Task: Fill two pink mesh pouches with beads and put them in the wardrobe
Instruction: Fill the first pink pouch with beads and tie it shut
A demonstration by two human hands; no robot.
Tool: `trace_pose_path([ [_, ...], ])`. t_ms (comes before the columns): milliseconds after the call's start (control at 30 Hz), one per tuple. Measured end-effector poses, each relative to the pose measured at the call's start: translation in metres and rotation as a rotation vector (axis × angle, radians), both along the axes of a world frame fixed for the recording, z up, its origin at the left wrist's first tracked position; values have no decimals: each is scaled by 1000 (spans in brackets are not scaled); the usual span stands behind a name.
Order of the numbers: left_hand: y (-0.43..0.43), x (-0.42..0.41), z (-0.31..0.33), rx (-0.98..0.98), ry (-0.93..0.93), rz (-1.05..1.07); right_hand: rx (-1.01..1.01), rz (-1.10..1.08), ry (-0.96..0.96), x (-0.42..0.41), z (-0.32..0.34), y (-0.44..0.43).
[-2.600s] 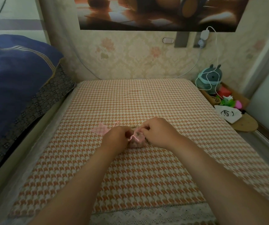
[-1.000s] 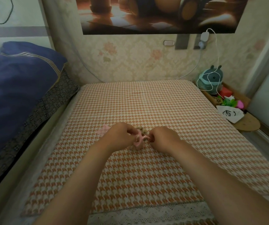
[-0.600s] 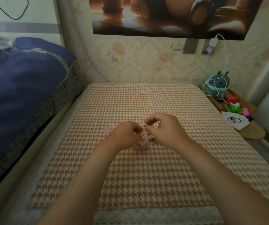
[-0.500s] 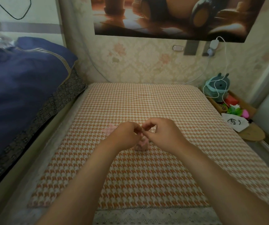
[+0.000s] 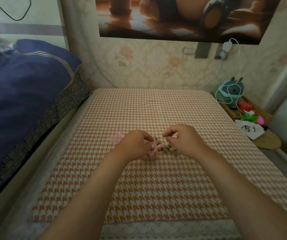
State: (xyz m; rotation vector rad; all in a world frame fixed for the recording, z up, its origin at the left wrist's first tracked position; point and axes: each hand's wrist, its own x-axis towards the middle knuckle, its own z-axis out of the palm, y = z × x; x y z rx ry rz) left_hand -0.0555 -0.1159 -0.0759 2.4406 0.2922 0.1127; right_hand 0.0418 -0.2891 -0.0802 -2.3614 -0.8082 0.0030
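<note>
Two hands work close over the bed: the left hand (image 5: 135, 144) pinches the pink pouch (image 5: 152, 152), while beads (image 5: 167, 148) lie just right of it, under the loosely curled, empty-looking right hand (image 5: 182, 140).

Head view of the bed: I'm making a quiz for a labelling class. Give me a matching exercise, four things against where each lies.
Things:
1. flat pink pouch
2. beads
3. blue quilt
4. white drawstring bag

Places:
A. far left, piled up
B. just beyond the left hand
C. right edge, on a wooden board
D. between the two hands

Pairs: 1-B, 2-D, 3-A, 4-C
</note>
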Motion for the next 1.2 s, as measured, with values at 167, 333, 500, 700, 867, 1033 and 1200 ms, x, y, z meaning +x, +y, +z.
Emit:
trace_pose_path([
  [167,-5,2,-1,20,5,10,-211,-53,31,11,-10,-14],
  [333,-6,2,-2,1,-4,10,-406,-67,53,13,-20,-12],
  [500,-6,2,-3,-25,-21,13,-482,-39,124,13,-29,-8],
  [700,-5,1,-1,-42,-4,1,-76,-58,54,8,-15,3],
  [867,-2,3,-5,-60,-2,-28,227,52,51,-15,7,21],
  [1033,1,4,-8,-119,10,-42,120,167,32,-24,0,24],
  [1200,5,3,-8,-125,-25,-56,-2,159,-62,-18,-2,27],
])
